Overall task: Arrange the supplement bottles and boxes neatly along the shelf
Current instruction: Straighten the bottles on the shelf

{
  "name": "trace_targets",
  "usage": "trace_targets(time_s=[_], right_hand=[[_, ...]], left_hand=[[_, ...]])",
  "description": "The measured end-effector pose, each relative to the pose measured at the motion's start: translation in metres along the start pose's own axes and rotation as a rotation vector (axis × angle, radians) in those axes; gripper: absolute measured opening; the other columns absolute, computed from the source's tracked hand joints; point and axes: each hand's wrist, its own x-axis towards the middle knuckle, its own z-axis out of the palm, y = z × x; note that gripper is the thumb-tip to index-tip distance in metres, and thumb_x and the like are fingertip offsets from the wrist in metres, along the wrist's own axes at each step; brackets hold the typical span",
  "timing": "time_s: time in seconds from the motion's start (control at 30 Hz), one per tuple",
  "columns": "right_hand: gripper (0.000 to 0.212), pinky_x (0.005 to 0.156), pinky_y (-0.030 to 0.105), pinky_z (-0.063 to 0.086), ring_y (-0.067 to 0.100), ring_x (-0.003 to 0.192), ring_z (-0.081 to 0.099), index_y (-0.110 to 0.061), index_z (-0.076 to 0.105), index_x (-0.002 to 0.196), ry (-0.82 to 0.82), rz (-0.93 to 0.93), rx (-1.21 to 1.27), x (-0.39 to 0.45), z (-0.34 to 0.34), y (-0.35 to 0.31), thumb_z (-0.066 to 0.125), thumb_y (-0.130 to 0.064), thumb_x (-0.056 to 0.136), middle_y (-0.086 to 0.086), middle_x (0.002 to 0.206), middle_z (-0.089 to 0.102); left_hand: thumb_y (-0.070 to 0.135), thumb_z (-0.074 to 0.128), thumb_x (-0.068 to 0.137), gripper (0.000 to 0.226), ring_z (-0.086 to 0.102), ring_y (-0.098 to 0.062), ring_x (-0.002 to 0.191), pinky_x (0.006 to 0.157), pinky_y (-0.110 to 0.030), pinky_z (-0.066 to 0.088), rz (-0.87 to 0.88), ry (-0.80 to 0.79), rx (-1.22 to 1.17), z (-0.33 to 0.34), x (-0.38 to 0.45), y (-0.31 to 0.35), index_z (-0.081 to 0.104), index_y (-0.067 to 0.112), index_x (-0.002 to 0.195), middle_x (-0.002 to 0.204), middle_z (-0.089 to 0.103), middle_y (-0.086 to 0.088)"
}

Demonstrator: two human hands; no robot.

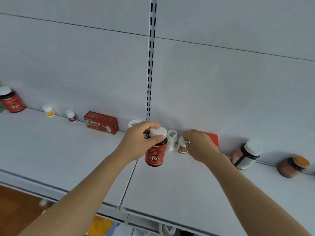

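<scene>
Red Fe bottle (156,151), white-capped, stands near the middle of the shelf (68,155); the left hand (141,140) has its grip curled round the cap, thumb in front. Just right of it stands a small white bottle (171,139). Beside that, the right hand (199,143) pinches the cap of a small red-labelled bottle (182,148), with a red box (213,138) partly hidden behind it. Along the back edge to the left sit a long red box (101,122) and two small bottles.

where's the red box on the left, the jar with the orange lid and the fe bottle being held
red box (100,122), head view, on its front face
orange-lidded jar (292,166), head view, on its side wall
Fe bottle (155,155), head view, on its red label
</scene>
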Motion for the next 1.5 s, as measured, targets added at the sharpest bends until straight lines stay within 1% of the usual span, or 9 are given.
trace_targets(time_s=[0.2,0.43,0.73,1.0,1.1,1.17,1.23,1.4,1.5], right_hand=[[0.031,0.075,0.034,0.048,0.028,0.097,0.062,-0.020,0.066,0.109,0.056,0.082,0.026,0.012,0.017,-0.011,0.051,-0.006,0.085,0.001,0.111,0.063],[0.030,0.070,0.032,0.045,0.031,0.096,0.063,-0.017,0.065,0.115,0.146,0.128,0.038,0.009,0.028,-0.014,0.063,-0.013,0.085,0.005,0.115,0.061],[0.029,0.065,0.038,0.052,0.036,0.087,0.063,-0.014,0.070,0.108,0.230,0.116,0.042,0.010,0.039,-0.014,0.069,-0.005,0.081,0.010,0.111,0.061],[0.025,0.066,0.037,0.050,0.033,0.103,0.054,-0.017,0.065,0.113,0.223,0.103,-0.058,0.007,0.035,-0.015,0.065,-0.022,0.089,0.007,0.120,0.054],[0.025,0.060,0.035,0.049,0.035,0.102,0.057,-0.014,0.069,0.108,0.303,0.049,-0.091,0.004,0.028,-0.018,0.069,-0.019,0.083,0.009,0.116,0.059],[0.027,0.066,0.039,0.054,0.037,0.107,0.057,-0.011,0.069,0.107,0.372,0.009,-0.076,0.003,0.022,-0.027,0.071,-0.018,0.081,0.012,0.116,0.062],[0.030,0.079,0.046,0.056,0.037,0.118,0.054,-0.009,0.068,0.111,0.407,-0.032,-0.068,0.001,0.019,-0.043,0.069,-0.019,0.083,0.014,0.120,0.062],[0.051,0.107,0.052,0.040,0.037,0.140,0.037,-0.011,0.055,0.134,0.334,-0.118,-0.087,-0.007,0.019,-0.097,0.064,-0.034,0.088,0.016,0.143,0.050],[0.060,0.116,0.048,0.027,0.034,0.147,0.026,-0.013,0.044,0.144,0.286,-0.156,-0.122,-0.007,0.016,-0.137,0.054,-0.044,0.094,0.013,0.153,0.039]], left_hand=[[0.040,0.077,0.080,0.030,0.060,-0.003,0.106,0.087,-0.020,0.049,0.026,-0.072,0.001,-0.014,0.013,-0.020,0.064,0.039,0.107,0.112,0.063,0.022],[0.039,0.077,0.080,0.030,0.059,-0.004,0.106,0.091,-0.027,0.051,0.046,-0.137,-0.027,-0.018,0.024,-0.033,0.064,0.037,0.107,0.113,0.062,0.021],[0.038,0.077,0.080,0.029,0.057,-0.004,0.108,0.094,-0.028,0.048,0.085,-0.138,-0.006,-0.011,0.034,-0.035,0.063,0.037,0.107,0.113,0.061,0.020],[0.037,0.076,0.081,0.031,0.057,0.000,0.109,0.097,-0.033,0.049,0.103,-0.083,0.000,-0.010,0.030,-0.020,0.063,0.035,0.109,0.114,0.062,0.020],[0.037,0.076,0.082,0.032,0.056,0.000,0.109,0.095,-0.025,0.048,0.110,-0.069,0.036,-0.015,0.022,-0.015,0.061,0.035,0.111,0.116,0.060,0.021],[0.036,0.075,0.083,0.034,0.054,0.000,0.110,0.089,-0.011,0.043,0.116,-0.054,0.077,-0.021,0.017,-0.014,0.060,0.033,0.113,0.118,0.059,0.018],[0.036,0.075,0.083,0.036,0.054,0.000,0.110,0.086,-0.007,0.040,0.110,-0.027,0.097,-0.029,0.012,-0.016,0.060,0.031,0.115,0.119,0.059,0.016],[0.037,0.076,0.082,0.037,0.054,0.000,0.109,0.086,-0.010,0.041,0.110,0.045,0.154,-0.067,-0.005,-0.025,0.062,0.030,0.116,0.117,0.059,0.018],[0.041,0.076,0.080,0.037,0.057,-0.002,0.108,0.090,-0.025,0.050,0.110,0.093,0.159,-0.100,-0.014,-0.035,0.063,0.032,0.114,0.114,0.061,0.019]])
